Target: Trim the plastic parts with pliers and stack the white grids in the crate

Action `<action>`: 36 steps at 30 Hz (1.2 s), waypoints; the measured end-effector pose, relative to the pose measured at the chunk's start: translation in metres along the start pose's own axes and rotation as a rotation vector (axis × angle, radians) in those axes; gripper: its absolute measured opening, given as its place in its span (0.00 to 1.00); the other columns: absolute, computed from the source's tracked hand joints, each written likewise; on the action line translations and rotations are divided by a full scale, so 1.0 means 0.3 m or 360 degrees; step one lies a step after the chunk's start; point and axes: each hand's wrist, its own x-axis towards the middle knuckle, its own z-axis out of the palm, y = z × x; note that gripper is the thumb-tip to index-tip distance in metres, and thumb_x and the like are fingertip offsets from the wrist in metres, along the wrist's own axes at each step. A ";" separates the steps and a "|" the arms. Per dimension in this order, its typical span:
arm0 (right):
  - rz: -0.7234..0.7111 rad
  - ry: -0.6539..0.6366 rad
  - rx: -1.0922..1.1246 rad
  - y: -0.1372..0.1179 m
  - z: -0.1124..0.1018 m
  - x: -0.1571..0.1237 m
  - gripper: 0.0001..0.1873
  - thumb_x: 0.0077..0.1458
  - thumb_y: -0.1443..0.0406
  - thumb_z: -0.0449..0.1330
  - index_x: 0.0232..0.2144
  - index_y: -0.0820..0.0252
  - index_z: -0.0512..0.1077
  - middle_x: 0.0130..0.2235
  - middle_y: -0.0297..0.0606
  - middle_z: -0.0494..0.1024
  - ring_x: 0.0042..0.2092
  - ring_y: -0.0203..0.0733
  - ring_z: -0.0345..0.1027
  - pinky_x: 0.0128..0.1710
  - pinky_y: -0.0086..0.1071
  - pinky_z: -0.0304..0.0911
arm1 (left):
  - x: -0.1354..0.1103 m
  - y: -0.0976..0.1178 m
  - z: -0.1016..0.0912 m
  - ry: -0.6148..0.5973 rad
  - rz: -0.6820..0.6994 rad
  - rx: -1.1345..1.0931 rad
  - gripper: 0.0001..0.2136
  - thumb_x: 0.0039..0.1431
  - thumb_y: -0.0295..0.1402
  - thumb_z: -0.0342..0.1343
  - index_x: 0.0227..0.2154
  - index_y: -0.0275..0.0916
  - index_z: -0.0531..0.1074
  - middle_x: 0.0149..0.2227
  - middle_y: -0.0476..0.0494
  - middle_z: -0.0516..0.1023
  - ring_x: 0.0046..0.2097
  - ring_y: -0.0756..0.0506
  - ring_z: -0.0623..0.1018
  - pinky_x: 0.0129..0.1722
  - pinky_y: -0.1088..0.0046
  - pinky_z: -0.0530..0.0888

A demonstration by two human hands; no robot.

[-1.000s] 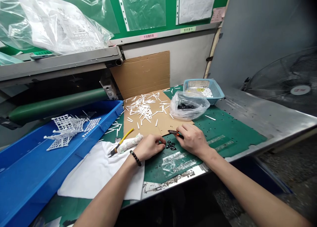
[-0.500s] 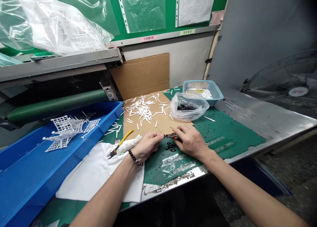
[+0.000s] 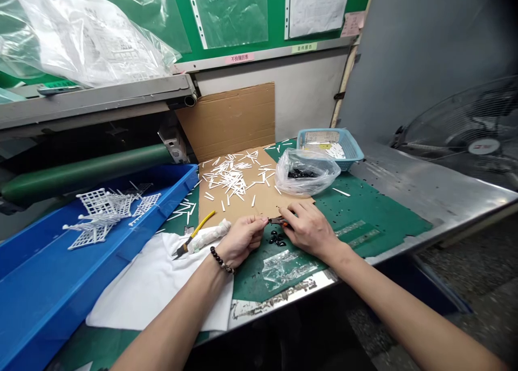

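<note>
Head view: small orange-handled cutters [image 3: 278, 220] in right hand [image 3: 309, 229]

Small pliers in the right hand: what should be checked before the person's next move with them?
1. Grip: the right hand is closed on the small pliers: ok.
2. Meeting point: the left hand has its fingers pinched at the pliers' tip: ok.
3. Piece between those fingers: cannot tell, too small to see.
4. Supply: the black parts lie loose on the green mat between the hands: ok.
5. Spare tool: the yellow-handled pliers lie apart, beside the white cloth: ok.
</note>
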 end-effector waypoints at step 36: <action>0.0214 0.0143 0.0019 0.012 0.020 -0.011 0.06 0.59 0.64 0.56 0.31 0.60 0.68 0.32 0.39 0.69 0.37 0.46 0.60 0.38 0.35 0.52 | -0.027 0.000 0.013 0.0300 0.0358 0.2037 0.09 0.54 0.39 0.54 0.28 0.42 0.77 0.23 0.49 0.74 0.28 0.47 0.71 0.27 0.72 0.59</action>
